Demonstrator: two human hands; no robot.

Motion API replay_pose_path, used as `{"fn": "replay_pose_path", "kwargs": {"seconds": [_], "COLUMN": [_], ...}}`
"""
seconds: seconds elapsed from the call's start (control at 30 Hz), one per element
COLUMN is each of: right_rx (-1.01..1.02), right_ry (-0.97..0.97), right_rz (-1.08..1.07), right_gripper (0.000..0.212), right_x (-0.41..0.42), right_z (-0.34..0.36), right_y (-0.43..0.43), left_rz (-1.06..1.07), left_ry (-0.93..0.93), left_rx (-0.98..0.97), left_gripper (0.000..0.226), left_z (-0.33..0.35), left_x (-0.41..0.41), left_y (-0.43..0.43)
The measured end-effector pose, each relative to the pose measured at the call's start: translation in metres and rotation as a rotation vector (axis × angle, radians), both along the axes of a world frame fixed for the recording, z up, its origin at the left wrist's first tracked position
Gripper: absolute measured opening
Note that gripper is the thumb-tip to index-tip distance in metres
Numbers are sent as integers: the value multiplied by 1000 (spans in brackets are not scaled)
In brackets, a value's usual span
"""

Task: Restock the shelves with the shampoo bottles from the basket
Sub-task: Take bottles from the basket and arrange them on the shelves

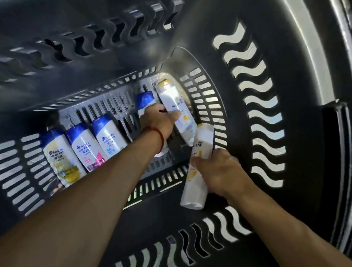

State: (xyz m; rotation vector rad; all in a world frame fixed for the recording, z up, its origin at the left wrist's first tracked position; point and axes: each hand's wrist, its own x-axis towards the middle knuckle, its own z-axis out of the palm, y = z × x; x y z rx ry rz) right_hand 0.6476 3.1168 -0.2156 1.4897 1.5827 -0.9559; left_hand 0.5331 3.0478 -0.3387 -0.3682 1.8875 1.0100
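Note:
I look down into a deep dark plastic basket. On its slotted floor lie three blue-capped Head & Shoulders bottles in a row at the left. A fourth blue-capped bottle lies partly under my left hand, which reaches to the far right end and grips a white Pantene bottle with a gold cap. My right hand holds a second white Pantene bottle lifted above the floor, near the right wall.
The basket's walls, pierced with wavy slots, rise all round and close in on both arms. A pale rim curves along the right side. A red string bracelet circles my left wrist.

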Motion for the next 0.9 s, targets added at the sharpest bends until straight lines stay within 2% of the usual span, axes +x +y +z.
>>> {"fn": "replay_pose_path", "kwargs": {"seconds": [0.03,0.13,0.2,0.3,0.37,0.47,0.67,0.77,0.9], "right_rx": [-30,-67,-70,-60,-65,-71,-56,-65,-101], "right_ry": [-12,-7,1,3,-1,-4,32,29,35], "right_rz": [-39,-145,-165,-178,-186,-189,-152,-182,-267], "right_gripper": [54,75,71,67,67,67,52,45,40], "right_x": [1,1,1,3,4,4,2,1,1], "right_z": [3,6,2,-3,-4,-5,-4,-4,-3], "right_y": [-1,-5,-6,-6,-5,-4,-1,2,3], "left_rz": [25,56,79,10,-94,-130,-158,-219,-231], "left_ry": [-2,-27,-46,-25,40,148,103,67,27], "left_rx": [-21,-10,5,-27,-92,-139,-107,-111,-105], "left_gripper": [25,63,77,74,60,57,41,45,67], "left_z": [-2,-11,-24,-5,-1,-7,-10,-11,-10], "left_x": [-2,-3,-2,-6,-5,-6,-5,-7,-7], "left_y": [2,2,1,6,8,7,11,15,18]}}
